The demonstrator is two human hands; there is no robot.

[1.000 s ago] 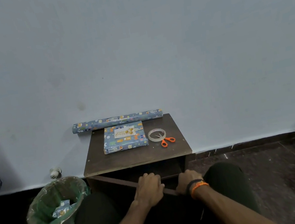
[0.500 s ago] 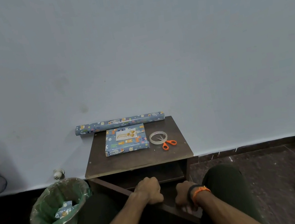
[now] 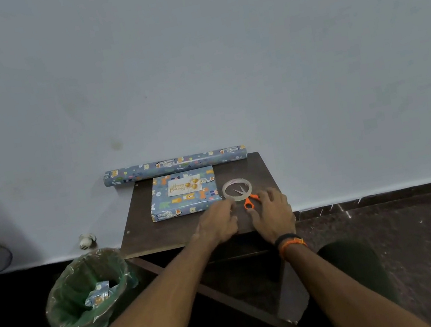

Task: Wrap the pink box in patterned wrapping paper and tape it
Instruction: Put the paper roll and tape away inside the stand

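The dark wooden table [image 3: 180, 233] stands against the pale wall, and its small top leaves little room: anything nudged toward an edge can drop to the floor. To its near left, the green-lined bin [image 3: 88, 295] sits close below the table's left side, with paper scraps in it, so a thing pushed off that side could land among the waste.

The roll of patterned wrapping paper [image 3: 175, 165] lies along the far edge, touching the wall, its left end hanging past the tabletop. A bump from a reaching arm could tip it off that side.

The box [image 3: 184, 194] lies flat in the far middle of the table, already covered in the blue patterned paper, with a birthday card on top; no pink shows. Judging by this, the wrapping is all but done, and any loose seam could spring open if the box is dragged instead of lifted.

The left hand [image 3: 217, 222] hovers at the box's near right corner, fingers loosely curled and holding nothing that I can see. The right hand [image 3: 271, 215] is spread, fingers apart, reaching at the orange scissors [image 3: 248, 200], though I cannot tell whether it touches them.

The clear tape ring [image 3: 237, 189] lies just right of the box, with the scissor blades poking into its hole. Pulling the scissors away could drag the tape along.
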